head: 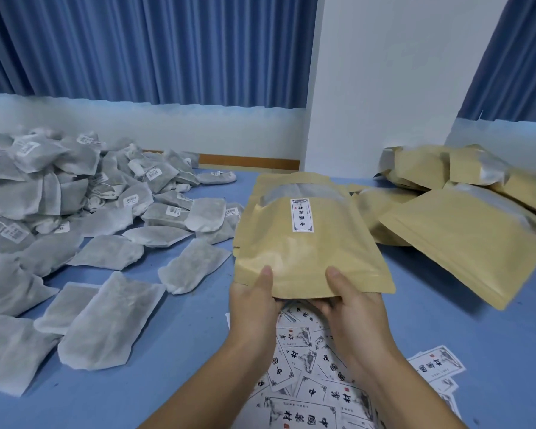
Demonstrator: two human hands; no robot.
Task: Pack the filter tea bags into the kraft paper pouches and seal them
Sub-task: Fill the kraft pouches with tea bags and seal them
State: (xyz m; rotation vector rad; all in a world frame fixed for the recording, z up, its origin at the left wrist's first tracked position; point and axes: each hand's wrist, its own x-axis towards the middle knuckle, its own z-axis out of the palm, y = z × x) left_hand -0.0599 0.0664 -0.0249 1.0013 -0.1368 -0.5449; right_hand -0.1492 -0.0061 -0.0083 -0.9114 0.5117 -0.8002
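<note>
Label sheets (294,407) are spread beneath the fingers (322,305) of the left hand (251,308) and right hand (353,311), by which a kraft paper pouch (307,243) is gripped, with filter tea bags (75,193) heaped to their left.

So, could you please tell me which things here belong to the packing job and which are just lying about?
For the job: kraft pouch held by left hand and right hand; filter tea bags heaped on the left; more pouches on the right.
Lying about: printed sheets under the hands; blue curtains.
</note>
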